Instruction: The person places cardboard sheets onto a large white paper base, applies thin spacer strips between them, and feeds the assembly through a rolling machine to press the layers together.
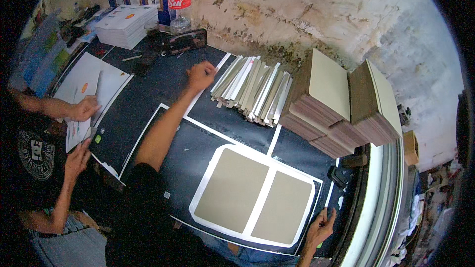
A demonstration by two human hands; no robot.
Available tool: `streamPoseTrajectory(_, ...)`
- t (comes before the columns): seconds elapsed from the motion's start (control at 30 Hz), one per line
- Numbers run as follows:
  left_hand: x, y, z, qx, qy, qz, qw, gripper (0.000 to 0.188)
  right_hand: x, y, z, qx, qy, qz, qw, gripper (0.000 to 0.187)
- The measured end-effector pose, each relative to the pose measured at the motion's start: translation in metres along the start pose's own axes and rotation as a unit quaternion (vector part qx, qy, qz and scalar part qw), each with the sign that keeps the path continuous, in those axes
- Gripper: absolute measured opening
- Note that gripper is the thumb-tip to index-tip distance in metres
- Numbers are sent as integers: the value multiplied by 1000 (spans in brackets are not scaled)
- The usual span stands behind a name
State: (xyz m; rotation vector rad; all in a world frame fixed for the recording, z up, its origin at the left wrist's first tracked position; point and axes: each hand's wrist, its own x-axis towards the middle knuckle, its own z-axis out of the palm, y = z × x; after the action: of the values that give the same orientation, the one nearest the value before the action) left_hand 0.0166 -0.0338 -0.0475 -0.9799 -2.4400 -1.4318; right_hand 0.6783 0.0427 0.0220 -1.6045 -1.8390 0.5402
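My left hand [202, 75] is at the far end of my stretched arm, beside a row of stacked paper and board strips [252, 89]. Its fingers are curled closed, and whatever they may hold is hidden. Near the table's right front edge, my right hand [320, 227] has its fingers apart and grips nothing. Just left of it lies a white sheet [269, 188] with trimmed corners. Two grey-brown boards rest on this sheet, a larger board [230, 188] and a smaller board [282, 207], with a white band between them.
Stacks of cut boards [331, 84] stand at the back right, near a black object [338, 175]. A plastic bottle [179, 7], a phone [185, 42] and a paper stack [126, 24] are at the back. On the left, another person's hands hold a printed sheet [81, 99].
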Motion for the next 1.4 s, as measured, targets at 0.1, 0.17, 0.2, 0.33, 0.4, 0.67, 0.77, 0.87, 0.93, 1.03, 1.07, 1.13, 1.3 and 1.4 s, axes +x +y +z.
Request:
streamPoseTrajectory(0.1, -16, 80, 28, 69, -131, -87, 985, 27, -6, 18, -14, -8, 55, -57, 997, 46)
streamPoseTrajectory(0.17, -10, 84, 20, 110, -148, -130, 974, 29, -5, 23, -19, -32, 5, -42, 999, 45)
streamPoseTrajectory(0.2, -8, 86, 17, 129, -158, -150, 967, 30, -6, 27, -22, -46, -18, -34, 998, 45)
streamPoseTrajectory(0.33, -9, 89, 21, 147, -131, -125, 972, 32, -24, 35, -28, -13, -4, -45, 999, 41)
streamPoseTrajectory(0.4, -7, 86, 20, 152, -142, -128, 970, 32, -33, 24, -31, -16, 5, -40, 999, 38)
streamPoseTrajectory(0.67, -19, 106, 41, 153, -129, -126, 972, 38, -58, 40, -63, -20, 97, 42, 994, 39)
streamPoseTrajectory(0.77, 3, 37, 16, 145, -138, -179, 963, 45, -57, 48, -51, -5, 79, 65, 995, 44)
streamPoseTrajectory(0.87, 4, 11, -8, 121, -113, -165, 972, 40, -65, 47, -44, -11, 62, -3, 998, 47)
streamPoseTrajectory(0.93, -20, 46, 10, 51, -87, -185, 978, 27, -69, 62, -58, -29, 43, -26, 998, 50)
streamPoseTrajectory(1.03, -40, 62, -14, 20, -48, -141, 989, 22, -66, 57, -68, 22, 26, -3, 999, 54)
streamPoseTrajectory(1.07, -42, 60, -25, 27, -64, -166, 984, 15, -65, 49, -66, 11, 18, 5, 1000, 54)
streamPoseTrajectory(1.13, -48, 52, -40, -66, -95, -177, 977, 17, -62, 33, -65, -11, 1, 17, 1000, 53)
streamPoseTrajectory(1.3, -47, 29, -59, 64, -93, -160, 981, 28, -61, 21, -53, -66, 1, -4, 998, 51)
streamPoseTrajectory(1.4, -52, 67, -53, 90, -139, -113, 980, 33, -64, 30, -63, -104, 30, -2, 994, 47)
